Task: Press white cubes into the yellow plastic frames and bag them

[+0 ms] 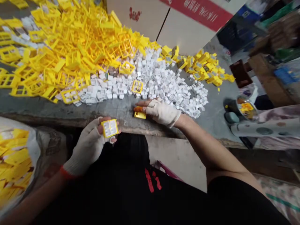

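White sack (34, 148) on the left is stuffed with yellow plastic pieces (14, 159), and the round metal tin (243, 109) on the right has a yellow bit in it. The grey counter (47, 109) is buried under empty yellow plastic frames (77, 47) and small white square tiles (159, 81). Gloved left hand (90, 147) is clamped on a small yellow frame filled with white squares (109, 128), just off the counter edge. Gloved right hand (161, 112) rests on a flat yellow plastic piece (140, 115) on the counter. Can't tell if it's gripping.
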The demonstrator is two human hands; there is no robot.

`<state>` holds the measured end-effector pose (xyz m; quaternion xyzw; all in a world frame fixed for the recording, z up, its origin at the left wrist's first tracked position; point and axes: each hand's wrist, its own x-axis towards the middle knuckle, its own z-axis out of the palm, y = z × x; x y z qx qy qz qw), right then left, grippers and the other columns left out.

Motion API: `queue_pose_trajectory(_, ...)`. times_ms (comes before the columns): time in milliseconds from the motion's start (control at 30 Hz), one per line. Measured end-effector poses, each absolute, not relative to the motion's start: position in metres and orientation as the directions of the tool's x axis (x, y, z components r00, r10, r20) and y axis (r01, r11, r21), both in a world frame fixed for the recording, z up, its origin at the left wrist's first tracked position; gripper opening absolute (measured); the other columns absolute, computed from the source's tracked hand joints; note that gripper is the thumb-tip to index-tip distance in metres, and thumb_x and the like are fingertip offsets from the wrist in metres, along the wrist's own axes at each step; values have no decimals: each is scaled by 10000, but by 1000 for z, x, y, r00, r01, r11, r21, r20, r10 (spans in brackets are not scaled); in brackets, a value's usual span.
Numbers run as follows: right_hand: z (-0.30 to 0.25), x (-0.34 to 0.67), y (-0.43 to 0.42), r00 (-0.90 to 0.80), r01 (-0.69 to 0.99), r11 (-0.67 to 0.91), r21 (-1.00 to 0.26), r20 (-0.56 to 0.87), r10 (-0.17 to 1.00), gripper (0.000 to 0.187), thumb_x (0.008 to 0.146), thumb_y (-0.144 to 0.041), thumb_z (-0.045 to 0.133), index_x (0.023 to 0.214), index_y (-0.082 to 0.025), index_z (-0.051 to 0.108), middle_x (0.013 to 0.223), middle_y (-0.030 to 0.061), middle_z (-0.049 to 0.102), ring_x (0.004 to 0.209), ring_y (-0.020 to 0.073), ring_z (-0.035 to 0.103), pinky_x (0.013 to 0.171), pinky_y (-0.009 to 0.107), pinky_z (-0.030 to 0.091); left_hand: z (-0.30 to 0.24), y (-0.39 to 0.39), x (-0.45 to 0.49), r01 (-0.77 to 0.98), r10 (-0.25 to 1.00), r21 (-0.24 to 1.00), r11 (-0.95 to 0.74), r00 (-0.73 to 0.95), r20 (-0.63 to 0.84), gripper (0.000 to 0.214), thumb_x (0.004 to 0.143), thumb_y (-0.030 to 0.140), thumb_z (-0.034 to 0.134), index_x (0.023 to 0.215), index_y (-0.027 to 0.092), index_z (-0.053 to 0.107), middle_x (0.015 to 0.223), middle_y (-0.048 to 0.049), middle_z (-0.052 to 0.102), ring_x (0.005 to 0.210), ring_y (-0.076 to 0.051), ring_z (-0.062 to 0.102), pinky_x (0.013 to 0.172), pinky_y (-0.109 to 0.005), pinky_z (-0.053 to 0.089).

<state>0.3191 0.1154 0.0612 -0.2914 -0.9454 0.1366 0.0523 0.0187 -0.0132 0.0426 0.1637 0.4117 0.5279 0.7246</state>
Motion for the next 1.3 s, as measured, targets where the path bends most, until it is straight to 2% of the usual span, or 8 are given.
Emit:
queue_pose_trajectory(133, 52, 314, 95, -606, 769, 609, -195, 79, 791, 654, 983, -158, 579, 1634, -227, 597, 1578, 151, 698, 1329, 344, 695, 1077, 531, 551, 47, -28, 25, -592, 926, 736, 328, 45, -376, 373, 787, 387, 980, 1078, 224, 813, 1071, -87, 848, 886, -277, 802, 606, -302, 623)
queue_pose_trajectory(267, 50, 303, 88, -513, 852, 511, -113, 14, 858, 631, 935, -366, 779, 1542, -225, 680, 1442, 165, 772, 1244, 397, 697, 1069, 581, 506, 45, -41, 26, -583, 916, 740, 336, 20, -401, 332, 856, 340, 909, 1125, 213, 761, 1089, -92, 831, 836, -263, 802, 605, -303, 589)
queue_pose_trajectory(400, 64, 279, 62, -580, 759, 597, -261, 145, 801, 530, 997, -460, 743, 1474, -230, 743, 1386, 146, 786, 1234, 370, 720, 1070, 560, 564, 47, -50, 28, -618, 925, 712, 334, 71, -372, 412, 900, 418, 883, 1241, 221, 761, 1108, -103, 827, 795, -265, 812, 595, -309, 588)
queue_pose_trajectory(533, 87, 257, 24, -660, 512, 744, -428, 359, 660, 650, 1073, -683, 599, 1464, -187, 751, 1358, 155, 781, 1228, 338, 744, 1069, 515, 624, 54, -59, 30, -648, 931, 689, 324, 91, -353, 404, 943, 333, 840, 1327, 245, 748, 1170, -93, 832, 873, -272, 829, 577, -282, 598)
queue_pose_trajectory(700, 94, 247, 7, -687, 515, 759, -399, 337, 644, 702, 1059, -807, 489, 1453, -294, 761, 1309, 102, 788, 1192, 341, 755, 1066, 558, 634, 62, -66, 32, -652, 930, 688, 320, 76, -360, 341, 963, 276, 813, 1292, 198, 763, 1246, -122, 812, 952, -288, 832, 586, -296, 634)
queue_pose_trajectory(900, 89, 253, 6, -686, 503, 761, -409, 347, 640, 627, 1058, -742, 574, 1433, -277, 765, 1298, 115, 779, 1191, 345, 746, 1056, 554, 631, 60, -69, 36, -650, 945, 700, 295, 91, -314, 321, 945, 293, 843, 1242, 186, 789, 1241, -132, 822, 985, -296, 833, 601, -289, 638)
queue_pose_trajectory(1100, 84, 257, 4, -715, 371, 865, -338, 490, 499, 550, 1089, -621, 623, 1375, -175, 770, 1233, 144, 795, 1113, 310, 758, 940, 479, 646, 53, -73, 40, -638, 956, 731, 242, 27, -293, 403, 873, 381, 934, 1227, 219, 832, 1227, -105, 835, 968, -247, 809, 608, -264, 639)
queue_pose_trajectory(1300, 84, 261, 6, -732, 394, 882, -259, 491, 471, 520, 1094, -634, 605, 1421, -263, 762, 1215, 108, 777, 1076, 290, 736, 911, 453, 605, 55, -77, 42, -586, 965, 780, 219, 13, -261, 419, 836, 417, 970, 1192, 223, 866, 1202, -105, 843, 966, -251, 794, 607, -274, 651)
